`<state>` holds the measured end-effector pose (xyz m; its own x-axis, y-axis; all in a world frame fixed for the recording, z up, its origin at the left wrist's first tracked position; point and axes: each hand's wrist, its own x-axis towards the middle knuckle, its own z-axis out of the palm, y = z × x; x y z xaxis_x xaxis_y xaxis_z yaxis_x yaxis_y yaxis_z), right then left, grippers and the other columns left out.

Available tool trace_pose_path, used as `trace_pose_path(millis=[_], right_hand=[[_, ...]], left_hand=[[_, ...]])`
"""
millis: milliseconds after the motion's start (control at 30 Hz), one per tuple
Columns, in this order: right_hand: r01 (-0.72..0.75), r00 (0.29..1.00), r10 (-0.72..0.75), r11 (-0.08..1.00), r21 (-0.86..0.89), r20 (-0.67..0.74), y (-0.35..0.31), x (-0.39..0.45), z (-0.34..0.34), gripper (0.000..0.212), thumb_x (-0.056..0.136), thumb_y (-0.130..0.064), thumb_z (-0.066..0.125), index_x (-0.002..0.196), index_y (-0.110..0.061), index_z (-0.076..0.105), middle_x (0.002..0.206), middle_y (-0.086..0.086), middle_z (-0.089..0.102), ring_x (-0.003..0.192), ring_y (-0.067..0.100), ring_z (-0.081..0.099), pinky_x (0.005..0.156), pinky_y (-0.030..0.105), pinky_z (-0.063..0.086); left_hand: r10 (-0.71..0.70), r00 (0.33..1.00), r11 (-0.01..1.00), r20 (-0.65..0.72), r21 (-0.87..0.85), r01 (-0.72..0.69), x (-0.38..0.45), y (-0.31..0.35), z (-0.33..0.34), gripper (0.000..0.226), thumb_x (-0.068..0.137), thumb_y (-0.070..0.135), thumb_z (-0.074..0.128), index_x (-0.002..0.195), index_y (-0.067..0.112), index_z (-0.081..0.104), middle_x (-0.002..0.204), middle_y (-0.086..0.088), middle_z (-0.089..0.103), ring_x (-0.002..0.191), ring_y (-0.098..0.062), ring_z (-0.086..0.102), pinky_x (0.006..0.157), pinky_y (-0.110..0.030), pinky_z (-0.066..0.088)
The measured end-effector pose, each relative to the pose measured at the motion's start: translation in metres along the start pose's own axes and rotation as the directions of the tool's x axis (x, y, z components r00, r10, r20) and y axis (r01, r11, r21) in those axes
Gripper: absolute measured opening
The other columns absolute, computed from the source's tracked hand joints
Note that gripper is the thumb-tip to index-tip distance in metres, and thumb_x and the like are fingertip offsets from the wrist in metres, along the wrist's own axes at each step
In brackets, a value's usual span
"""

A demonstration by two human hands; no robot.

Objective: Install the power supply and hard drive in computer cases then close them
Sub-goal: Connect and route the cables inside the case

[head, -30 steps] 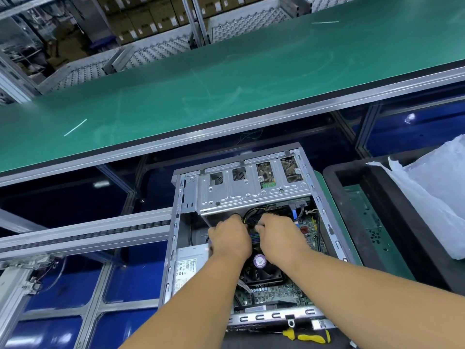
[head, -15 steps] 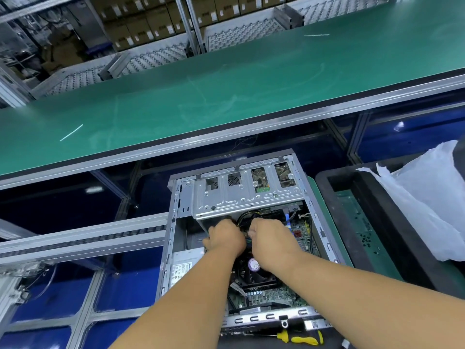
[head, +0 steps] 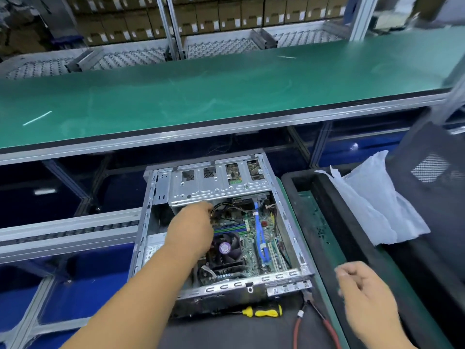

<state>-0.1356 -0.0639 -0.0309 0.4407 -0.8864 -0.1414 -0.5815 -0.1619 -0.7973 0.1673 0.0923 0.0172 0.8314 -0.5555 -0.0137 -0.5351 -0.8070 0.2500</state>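
Fingertips of left hand hidden among cables — right hand blurred.

The open computer case is lying flat with its motherboard showing. The left hand is reaching inside the case, fingers curling at the black cables just under the silver drive cage. Whether it is actually gripping them is hard to tell. The right hand is hanging outside the case, off its right near corner, fingers loosely curled and holding nothing. A yellow-handled screwdriver is lying just in front of the case, and white plastic wrap is sitting to the case's right.
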Motion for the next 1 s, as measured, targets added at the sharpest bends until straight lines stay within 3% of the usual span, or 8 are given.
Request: trace_pose_path(millis=[133, 267, 367, 600, 733, 800, 867, 1000], right_hand=[[-0.053, 0.936, 0.158, 0.947, -0.316, 0.315, 0.045, -0.015, 0.031, 0.020, 0.087, -0.037, 0.072, 0.098, -0.030, 0.057, 0.083, -0.007, 0.067, 0.081, 0.014, 0.064, 0.071, 0.030, 0.046], [0.086, 0.940, 0.084, 0.880, -0.467, 0.332, 0.057, -0.014, 0.044, 0.031, 0.089, -0.036, 0.070, 0.113, -0.027, 0.053, 0.110, -0.004, 0.057, 0.105, 0.019, 0.059, 0.085, 0.030, 0.046], [0.021, 0.941, 0.159, 0.853, -0.522, 0.297, 0.058, -0.007, 0.040, 0.015, 0.093, -0.026, 0.068, 0.099, -0.025, 0.054, 0.103, -0.004, 0.062, 0.093, 0.017, 0.060, 0.077, 0.029, 0.047], [-0.188, 0.979, 0.194, 0.978, -0.095, 0.055, 0.038, -0.010, 0.005, 0.015, 0.096, -0.015, 0.067, 0.089, -0.023, 0.056, 0.085, 0.001, 0.064, 0.065, 0.013, 0.052, 0.064, 0.029, 0.049], [-0.051, 0.995, 0.063, 0.989, 0.141, -0.081, -0.022, -0.014, -0.024, 0.011, 0.096, -0.021, 0.069, 0.092, -0.028, 0.062, 0.084, -0.001, 0.065, 0.054, 0.017, 0.057, 0.050, 0.030, 0.052], [0.065, 0.996, -0.053, 0.982, 0.177, -0.072, -0.064, -0.018, -0.024, 0.011, 0.093, -0.023, 0.073, 0.090, -0.029, 0.064, 0.083, -0.003, 0.067, 0.054, 0.015, 0.063, 0.044, 0.022, 0.049], [0.133, 0.991, -0.135, 0.968, 0.212, -0.008, -0.103, -0.019, -0.010, 0.012, 0.090, -0.023, 0.076, 0.088, -0.028, 0.066, 0.078, -0.001, 0.070, 0.056, 0.018, 0.067, 0.046, 0.030, 0.052], [0.167, 0.954, -0.225, 0.948, 0.270, 0.198, -0.155, -0.011, 0.030, 0.013, 0.094, -0.021, 0.069, 0.085, -0.030, 0.074, 0.081, -0.003, 0.075, 0.064, 0.018, 0.073, 0.056, 0.035, 0.062]], left_hand=[[0.024, 1.000, 0.936, 0.007, -0.350, -0.020, -0.032, 0.023, 0.003, 0.023, 0.102, 0.026, 0.053, 0.113, 0.040, 0.067, 0.090, 0.015, 0.072, 0.063, -0.001, 0.060, 0.060, -0.022, 0.046], [0.209, 0.975, 0.841, 0.074, -0.523, -0.141, -0.076, 0.057, 0.021, 0.017, 0.101, 0.029, 0.055, 0.106, 0.042, 0.065, 0.083, 0.022, 0.066, 0.075, 0.002, 0.061, 0.060, -0.009, 0.043], [0.281, 0.959, 0.795, 0.031, -0.567, -0.215, -0.098, 0.069, 0.027, 0.019, 0.099, 0.027, 0.056, 0.107, 0.042, 0.066, 0.082, 0.023, 0.065, 0.072, 0.006, 0.059, 0.064, -0.010, 0.040], [0.279, 0.960, 0.613, 0.012, -0.772, -0.168, -0.121, 0.075, 0.021, 0.015, 0.099, 0.026, 0.059, 0.104, 0.037, 0.069, 0.072, 0.027, 0.064, 0.065, 0.002, 0.058, 0.059, -0.009, 0.039], [0.341, 0.915, 0.427, 0.215, -0.903, 0.053, -0.122, 0.092, 0.000, 0.018, 0.096, 0.047, 0.061, 0.109, 0.036, 0.068, 0.100, 0.018, 0.073, 0.091, -0.002, 0.067, 0.087, -0.022, 0.052], [0.431, 0.813, 0.232, 0.393, -0.918, 0.321, -0.120, 0.101, -0.014, 0.036, 0.091, 0.058, 0.063, 0.110, 0.028, 0.068, 0.108, 0.005, 0.069, 0.098, -0.013, 0.066, 0.095, -0.039, 0.054], [0.489, 0.728, 0.092, 0.481, -0.858, 0.505, -0.117, 0.101, -0.027, 0.040, 0.090, 0.051, 0.068, 0.111, 0.016, 0.070, 0.105, -0.009, 0.069, 0.090, -0.021, 0.066, 0.092, -0.051, 0.055], [0.288, 0.805, -0.013, 0.519, -0.838, 0.545, -0.091, 0.073, -0.039, 0.026, 0.101, 0.019, 0.057, 0.122, 0.004, 0.062, 0.091, -0.016, 0.068, 0.064, -0.024, 0.061, 0.079, -0.054, 0.056]])
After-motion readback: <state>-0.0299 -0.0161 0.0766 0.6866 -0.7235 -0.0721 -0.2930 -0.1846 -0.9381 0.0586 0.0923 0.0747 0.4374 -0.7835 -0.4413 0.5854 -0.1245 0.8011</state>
